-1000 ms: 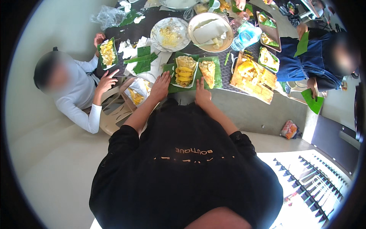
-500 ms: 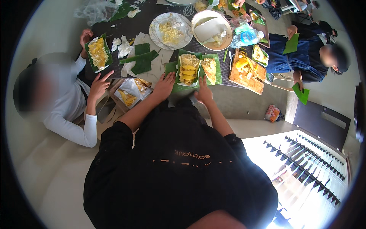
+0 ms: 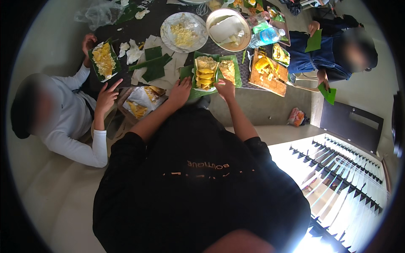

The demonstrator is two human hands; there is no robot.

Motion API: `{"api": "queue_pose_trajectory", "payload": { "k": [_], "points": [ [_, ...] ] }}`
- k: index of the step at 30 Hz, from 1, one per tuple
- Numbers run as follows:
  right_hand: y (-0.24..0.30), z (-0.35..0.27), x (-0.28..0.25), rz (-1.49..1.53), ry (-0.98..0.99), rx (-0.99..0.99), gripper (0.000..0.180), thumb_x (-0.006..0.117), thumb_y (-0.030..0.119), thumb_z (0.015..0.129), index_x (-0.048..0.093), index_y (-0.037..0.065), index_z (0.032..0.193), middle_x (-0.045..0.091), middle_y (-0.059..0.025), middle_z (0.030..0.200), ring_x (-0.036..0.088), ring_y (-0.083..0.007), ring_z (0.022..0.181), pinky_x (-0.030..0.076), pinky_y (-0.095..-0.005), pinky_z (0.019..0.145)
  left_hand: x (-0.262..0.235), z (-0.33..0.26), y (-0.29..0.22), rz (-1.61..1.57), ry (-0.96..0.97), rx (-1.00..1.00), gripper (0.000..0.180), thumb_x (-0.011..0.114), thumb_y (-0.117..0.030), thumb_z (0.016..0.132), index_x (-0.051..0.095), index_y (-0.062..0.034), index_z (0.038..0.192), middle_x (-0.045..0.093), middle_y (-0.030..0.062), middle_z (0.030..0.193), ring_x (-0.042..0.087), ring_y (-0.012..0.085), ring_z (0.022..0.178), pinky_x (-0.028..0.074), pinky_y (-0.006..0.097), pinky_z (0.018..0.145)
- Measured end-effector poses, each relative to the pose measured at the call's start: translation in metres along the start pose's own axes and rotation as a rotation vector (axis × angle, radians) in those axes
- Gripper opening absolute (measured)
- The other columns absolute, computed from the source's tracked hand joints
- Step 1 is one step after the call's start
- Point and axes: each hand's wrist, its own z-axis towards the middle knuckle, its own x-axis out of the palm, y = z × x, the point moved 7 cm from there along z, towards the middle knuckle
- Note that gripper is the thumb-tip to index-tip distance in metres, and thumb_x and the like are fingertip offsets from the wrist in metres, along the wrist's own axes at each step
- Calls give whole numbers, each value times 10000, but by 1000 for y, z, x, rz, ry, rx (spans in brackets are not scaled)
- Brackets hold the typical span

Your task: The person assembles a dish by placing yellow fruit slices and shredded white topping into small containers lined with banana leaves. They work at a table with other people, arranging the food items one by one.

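A small leaf-lined tray of rice topped with yellow mango slices sits at the near table edge, on green banana leaf. Right of it, a folded golden pastry, perhaps a crepe, rests on another piece of banana leaf. My left hand is open, its fingers laid flat on the leaf at the tray's left side. Between tray and pastry, my right hand has its fingers bent together at the tray's lower right corner; what they pinch is hidden.
Behind stand a marbled plate with food remains, a bowl and a water bottle. A cutting board with mango lies right. One person at left touches a filled tray; another at right holds leaf pieces.
My right hand has moved slightly, its pointing finger now curled in at the tray's corner. My left hand stays on the leaf. The view has shifted a little.
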Motion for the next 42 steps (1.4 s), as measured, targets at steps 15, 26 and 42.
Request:
{"api": "queue_pose_trajectory", "payload": {
  "k": [15,26,42],
  "points": [
    [1,7,18,-41,61,97,522,771,364,669,650,20,1043,693,-102,963,664,-223,905,523,-347,805,3,0,1,12,15,17,586,571,-119,769,412,18,1315,331,182,1450,336,282,1343,305,454,1067],
    [6,2,14,-93,-15,186,528,749,432,636,671,64,1007,699,-84,941,671,-227,891,531,-366,789,-1,0,1,6,50,28,578,555,-89,773,411,15,1322,309,179,1464,317,286,1354,293,460,1075],
    [13,-6,10,-122,-51,161,535,722,435,641,681,87,1045,703,-68,967,671,-226,917,531,-369,810,-8,-2,-1,76,51,44,482,472,-162,864,443,-5,1319,346,161,1457,356,267,1335,305,466,1062]
  ]
}}
